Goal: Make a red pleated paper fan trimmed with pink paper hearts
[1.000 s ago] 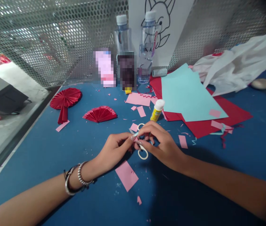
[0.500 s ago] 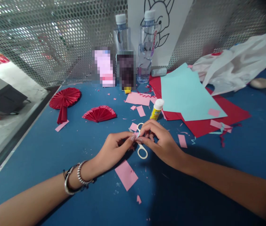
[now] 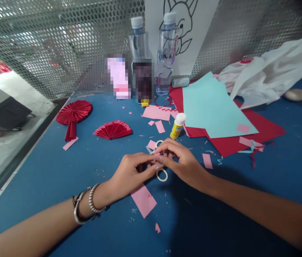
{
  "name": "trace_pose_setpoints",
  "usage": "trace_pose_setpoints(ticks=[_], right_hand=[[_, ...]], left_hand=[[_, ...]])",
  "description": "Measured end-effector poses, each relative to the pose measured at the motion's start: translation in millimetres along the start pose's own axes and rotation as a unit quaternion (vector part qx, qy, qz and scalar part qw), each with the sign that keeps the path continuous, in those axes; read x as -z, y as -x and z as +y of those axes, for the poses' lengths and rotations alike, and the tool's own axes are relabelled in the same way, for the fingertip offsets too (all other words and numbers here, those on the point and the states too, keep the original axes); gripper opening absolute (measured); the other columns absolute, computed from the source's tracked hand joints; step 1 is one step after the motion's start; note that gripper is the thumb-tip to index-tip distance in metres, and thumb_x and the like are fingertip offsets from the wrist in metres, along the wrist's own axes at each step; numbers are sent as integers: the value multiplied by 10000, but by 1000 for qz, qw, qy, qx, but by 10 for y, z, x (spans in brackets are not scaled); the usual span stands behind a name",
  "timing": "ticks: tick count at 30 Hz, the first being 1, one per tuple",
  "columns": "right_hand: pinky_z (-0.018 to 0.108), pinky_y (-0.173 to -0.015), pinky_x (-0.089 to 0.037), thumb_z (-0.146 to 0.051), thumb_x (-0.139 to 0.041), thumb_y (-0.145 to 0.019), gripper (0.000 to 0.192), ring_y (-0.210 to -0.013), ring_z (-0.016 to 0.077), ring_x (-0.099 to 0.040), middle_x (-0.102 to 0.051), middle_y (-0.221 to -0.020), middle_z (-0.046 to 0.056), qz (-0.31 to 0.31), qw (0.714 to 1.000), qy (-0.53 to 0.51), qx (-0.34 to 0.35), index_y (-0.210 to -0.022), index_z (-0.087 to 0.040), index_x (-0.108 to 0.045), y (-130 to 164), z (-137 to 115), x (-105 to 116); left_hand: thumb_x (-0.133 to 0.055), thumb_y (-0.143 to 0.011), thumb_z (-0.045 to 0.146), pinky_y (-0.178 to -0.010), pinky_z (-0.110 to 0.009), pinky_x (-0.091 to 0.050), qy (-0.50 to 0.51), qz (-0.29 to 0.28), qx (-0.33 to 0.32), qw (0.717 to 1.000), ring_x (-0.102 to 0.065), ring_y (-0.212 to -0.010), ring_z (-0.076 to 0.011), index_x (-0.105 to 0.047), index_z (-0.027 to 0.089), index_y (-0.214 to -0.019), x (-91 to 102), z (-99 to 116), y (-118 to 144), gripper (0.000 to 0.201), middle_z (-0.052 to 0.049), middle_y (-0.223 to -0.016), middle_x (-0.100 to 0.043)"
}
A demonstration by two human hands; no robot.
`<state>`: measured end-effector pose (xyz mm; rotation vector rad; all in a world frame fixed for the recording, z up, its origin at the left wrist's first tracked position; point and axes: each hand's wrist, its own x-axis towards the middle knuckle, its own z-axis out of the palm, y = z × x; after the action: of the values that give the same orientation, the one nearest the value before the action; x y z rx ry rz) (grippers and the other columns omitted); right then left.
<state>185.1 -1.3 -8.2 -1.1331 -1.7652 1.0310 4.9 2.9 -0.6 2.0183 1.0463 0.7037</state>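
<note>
1. Where the two hands meet, a small pink paper piece (image 3: 157, 154) is found between the fingertips, above the blue tabletop (image 3: 73, 167); its shape is largely hidden.
2. Right hand (image 3: 185, 162): grip pinched on the piece between thumb and fingers.
3. Left hand (image 3: 129, 173): fingertips reach the same spot, index finger extended, thumb set apart below it. Whether this grip is clamped on the paper cannot be told.
4. Scissors with cream ring handles (image 3: 162, 175) lie beneath the hands, middle section covered.
5. One pink rectangle (image 3: 144, 202) lies on the near side of the left hand, which overlaps its upper end in view. A pink scrap (image 3: 157, 227) lies nearer the viewer.
6. Just beyond the right hand is a glue stick (image 3: 177, 126), white-capped and yellow-labelled.
7. Left of the glue stick, well apart, lies a red half-round pleated fan (image 3: 113, 129); farther left, a red round pleated fan (image 3: 74, 111) with a handle.
8. To the right, light blue paper (image 3: 212, 110) overlaps red paper (image 3: 263, 125).
9. At the rear, two clear bottles (image 3: 166, 60) stand upright before a perforated panel (image 3: 86, 46).
</note>
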Motion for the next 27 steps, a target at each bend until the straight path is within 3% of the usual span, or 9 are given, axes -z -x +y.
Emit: trace_pose_setpoints(ticks=[6, 20, 27], right_hand=[[238, -555, -371, -311, -574, -818, 113, -671, 96, -493, -545, -800, -11, -8, 999, -42, -7, -782, -223, -635, -19, 9, -3], [265, -673, -449, -279, -495, -863, 180, -802, 129, -556, -575, -863, 16, -25, 994, -108, -13, -802, -225, -656, -25, 18, 16], [249, -534, -363, -316, -595, -797, 109, -662, 105, -507, -588, -813, -3, -7, 998, -51, -27, -802, -224, -655, -23, 20, -5]], left_hand=[[-543, -852, 259, -603, -182, -442, 40, 7, 2, 999, -582, -629, -95, -714, 203, -881, 6, -60, 10, 183, -18, -723, -679], [-572, -829, 278, -558, -185, -453, 56, 35, 35, 997, -591, -614, -104, -715, 201, -897, -6, -31, 3, 176, -30, -754, -701], [-585, -811, 264, -519, -189, -436, 27, 47, 38, 998, -577, -568, -107, -726, 186, -850, 3, -36, 6, 165, -34, -685, -685]])
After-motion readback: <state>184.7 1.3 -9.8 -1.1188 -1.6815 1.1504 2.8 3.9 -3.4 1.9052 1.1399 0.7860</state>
